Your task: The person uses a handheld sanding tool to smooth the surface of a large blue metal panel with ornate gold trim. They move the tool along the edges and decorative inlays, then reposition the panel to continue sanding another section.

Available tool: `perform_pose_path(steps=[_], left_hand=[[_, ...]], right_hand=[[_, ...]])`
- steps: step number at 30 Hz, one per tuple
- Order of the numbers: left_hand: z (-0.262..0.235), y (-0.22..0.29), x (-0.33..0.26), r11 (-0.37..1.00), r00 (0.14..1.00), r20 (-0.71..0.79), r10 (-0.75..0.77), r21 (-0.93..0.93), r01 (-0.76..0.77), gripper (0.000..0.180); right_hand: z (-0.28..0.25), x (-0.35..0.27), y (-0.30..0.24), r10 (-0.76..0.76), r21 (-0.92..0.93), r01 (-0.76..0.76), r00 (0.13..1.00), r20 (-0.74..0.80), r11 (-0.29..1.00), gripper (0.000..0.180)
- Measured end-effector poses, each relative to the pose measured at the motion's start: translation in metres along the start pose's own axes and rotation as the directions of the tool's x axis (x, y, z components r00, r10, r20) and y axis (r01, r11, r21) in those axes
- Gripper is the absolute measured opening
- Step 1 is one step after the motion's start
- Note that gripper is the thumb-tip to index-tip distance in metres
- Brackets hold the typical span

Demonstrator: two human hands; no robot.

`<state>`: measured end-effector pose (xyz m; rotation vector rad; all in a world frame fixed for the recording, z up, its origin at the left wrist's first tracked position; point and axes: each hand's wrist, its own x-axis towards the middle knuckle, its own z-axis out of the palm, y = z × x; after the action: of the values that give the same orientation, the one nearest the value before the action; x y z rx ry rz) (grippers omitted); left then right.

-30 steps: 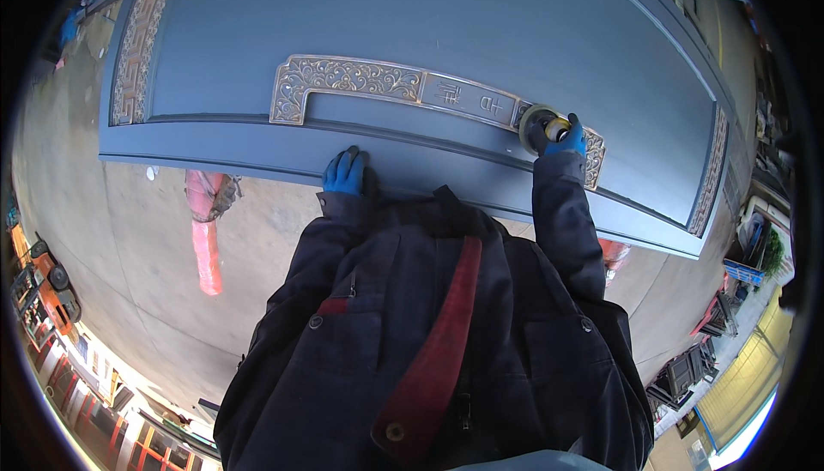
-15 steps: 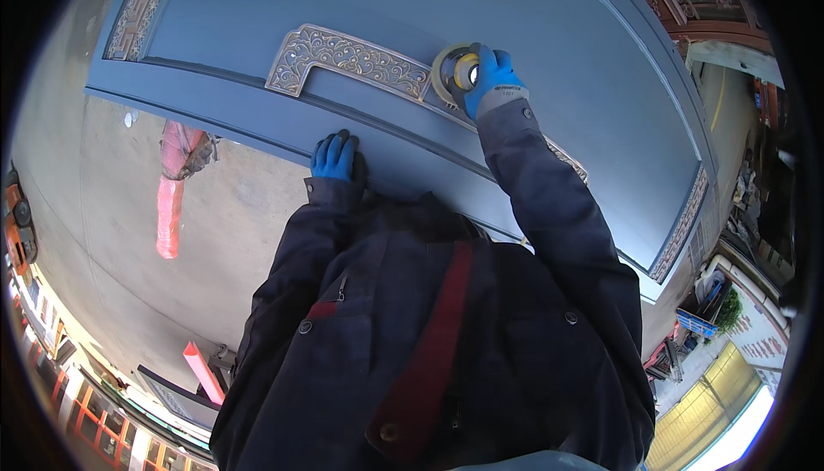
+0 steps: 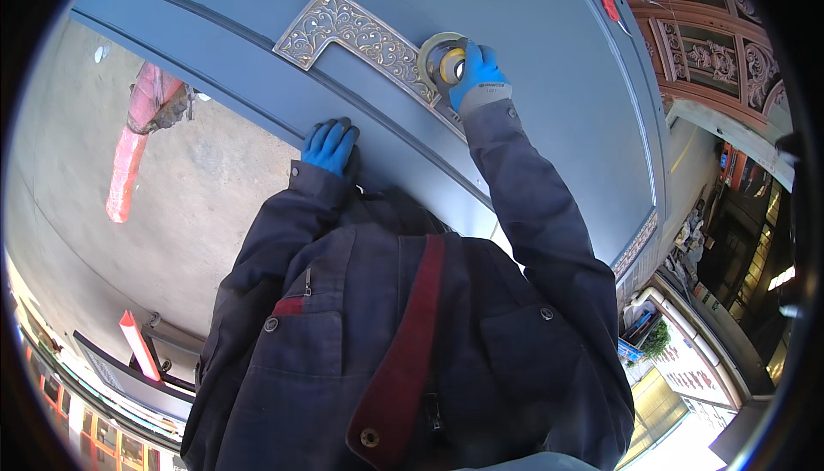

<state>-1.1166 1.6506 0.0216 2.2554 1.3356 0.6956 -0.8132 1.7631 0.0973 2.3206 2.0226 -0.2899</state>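
A large blue-grey door panel point(image 3: 549, 68) lies before me, with a carved bronze-coloured ornament point(image 3: 378, 42) across it. My right hand point(image 3: 481, 79), in a blue glove, is closed on a round thing that looks like a roll of tape point(image 3: 427, 61), with a pale olive rim and a yellow middle. It is held over the right part of the ornament and hides some of it. My left hand point(image 3: 330, 147), also gloved in blue, rests with its fingers stretched over the panel's near edge and holds nothing.
Red-handled pliers point(image 3: 608, 1) lie near the panel's far right edge. Beyond stand reddish-brown carved panels point(image 3: 699, 55). At left, a pink wrapped support point(image 3: 129, 171) rises from the concrete floor point(image 3: 232, 179); another pink bar point(image 3: 137, 344) is at lower left.
The view has swung, so the panel appears turned and more of the carved panels and the pliers show at right. Both hands keep nearly the same places on the panel.
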Motion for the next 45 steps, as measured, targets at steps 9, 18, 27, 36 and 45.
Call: perform_pose_path(steps=[9, 18, 27, 36, 45], left_hand=[[-0.002, -0.005, 0.002, 0.997, 1.0, -0.017, 0.004, -0.071, -0.005, 0.039], [0.009, -0.016, -0.003, 0.998, 0.996, -0.066, 0.059, 0.021, -0.058, 0.047], [0.001, -0.018, 0.0, 0.997, 0.999, -0.019, 0.047, -0.056, -0.048, 0.043], [-0.007, -0.018, 0.001, 0.996, 0.999, -0.016, 0.041, -0.078, -0.043, 0.047], [-0.007, -0.018, 0.0, 0.996, 0.999, 0.012, 0.047, -0.082, -0.046, 0.055]], right_hand=[[0.009, 0.005, -0.005, -0.026, 0.003, 0.026, 0.999, 0.027, 1.0, 0.082], [-0.001, 0.03, -0.046, -0.125, -0.016, 0.126, 0.991, 0.037, 0.992, 0.079], [-0.004, 0.067, -0.093, -0.276, -0.055, 0.278, 0.96, 0.049, 0.959, 0.075], [-0.006, 0.087, -0.108, -0.289, -0.082, 0.295, 0.954, 0.084, 0.952, 0.078], [-0.007, 0.105, -0.14, -0.278, -0.045, 0.28, 0.959, 0.055, 0.959, 0.076]])
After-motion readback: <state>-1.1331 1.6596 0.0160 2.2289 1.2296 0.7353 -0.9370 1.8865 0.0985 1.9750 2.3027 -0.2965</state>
